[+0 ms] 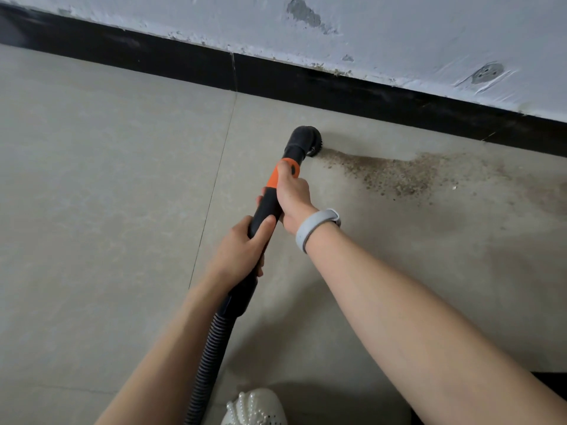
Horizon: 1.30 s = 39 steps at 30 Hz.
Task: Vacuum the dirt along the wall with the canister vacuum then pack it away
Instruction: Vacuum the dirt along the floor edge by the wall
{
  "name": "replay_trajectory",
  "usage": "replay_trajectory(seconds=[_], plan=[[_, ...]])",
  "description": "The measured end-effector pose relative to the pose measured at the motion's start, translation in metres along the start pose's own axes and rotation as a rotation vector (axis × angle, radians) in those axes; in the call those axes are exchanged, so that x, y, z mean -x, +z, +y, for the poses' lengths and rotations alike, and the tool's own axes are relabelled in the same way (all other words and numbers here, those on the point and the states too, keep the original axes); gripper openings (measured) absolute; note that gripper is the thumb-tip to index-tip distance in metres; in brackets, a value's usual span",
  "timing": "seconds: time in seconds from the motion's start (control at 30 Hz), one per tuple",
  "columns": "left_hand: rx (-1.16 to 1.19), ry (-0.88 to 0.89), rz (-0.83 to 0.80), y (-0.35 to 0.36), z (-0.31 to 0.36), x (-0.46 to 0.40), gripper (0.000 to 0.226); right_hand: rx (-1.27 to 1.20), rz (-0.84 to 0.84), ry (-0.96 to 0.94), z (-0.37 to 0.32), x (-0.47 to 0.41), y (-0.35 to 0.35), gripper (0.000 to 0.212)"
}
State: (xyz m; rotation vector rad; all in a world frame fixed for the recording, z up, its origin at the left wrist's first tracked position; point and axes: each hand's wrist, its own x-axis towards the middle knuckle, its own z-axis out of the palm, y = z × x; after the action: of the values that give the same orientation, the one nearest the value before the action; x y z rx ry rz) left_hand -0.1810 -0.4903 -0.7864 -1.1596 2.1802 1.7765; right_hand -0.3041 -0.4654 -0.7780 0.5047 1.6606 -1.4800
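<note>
1. Wand (270,204) of the canister vacuum: black tube with an orange collar, gripped two-handed. Round brush head (306,141) sits on the floor tile (107,179), just short of the black skirting (337,87), at the near-left tip of the dirt patch (395,173).

2. Long axis: runs from the ribbed hose (208,360) at the low end, up and slightly rightward to the brush head. Brush head points toward the skirting, bristle face turned right, toward the dirt patch.

3. Right hand (293,194): fingers wrapped round the wand just behind the orange collar, thumb lying along it; grey band (316,225) on the wrist. Left hand (242,250): curled round the wand further from the brush head, where it meets the hose cuff.

4. Dirt patch: gritty brown spread trailing right from the brush head, parallel to the skirting. Most of it looks uncollected, so judged early in the vacuuming step.

5. Risks (judgement): bristles may push grit sideways if swept fast; a tilted brush head would lose its seal and leave a streak; hose trailing past the white shoe (254,406) could snag underfoot and jerk the wand off line; knocking the skirting may shed flaking paint from the wall (399,32) above it.
</note>
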Motion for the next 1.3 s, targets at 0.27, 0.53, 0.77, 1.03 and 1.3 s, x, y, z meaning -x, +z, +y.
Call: replay_trajectory(seconds=[0.27, 0.53, 0.77, 1.03, 1.3], plan=[[-0.042, 0.006, -0.111, 0.018, -0.024, 0.042, 0.030, -0.085, 0.085, 0.016, 0.046, 0.025, -0.036, 0.036], [-0.020, -0.016, -0.088, 0.015, -0.032, 0.052, 0.034, -0.107, 0.062, -0.011, 0.057, 0.030, -0.031, 0.033], [0.034, -0.004, 0.021, 0.016, -0.001, 0.004, 0.036, -0.019, -0.028, -0.022, 0.003, -0.002, -0.015, 0.031], [-0.062, 0.020, -0.103, 0.034, -0.003, 0.012, 0.034, -0.066, 0.097, 0.002, 0.015, 0.005, -0.049, 0.033], [-0.211, 0.072, -0.317, 0.047, -0.016, 0.042, 0.033, -0.212, 0.257, 0.008, 0.053, 0.038, -0.091, 0.035]])
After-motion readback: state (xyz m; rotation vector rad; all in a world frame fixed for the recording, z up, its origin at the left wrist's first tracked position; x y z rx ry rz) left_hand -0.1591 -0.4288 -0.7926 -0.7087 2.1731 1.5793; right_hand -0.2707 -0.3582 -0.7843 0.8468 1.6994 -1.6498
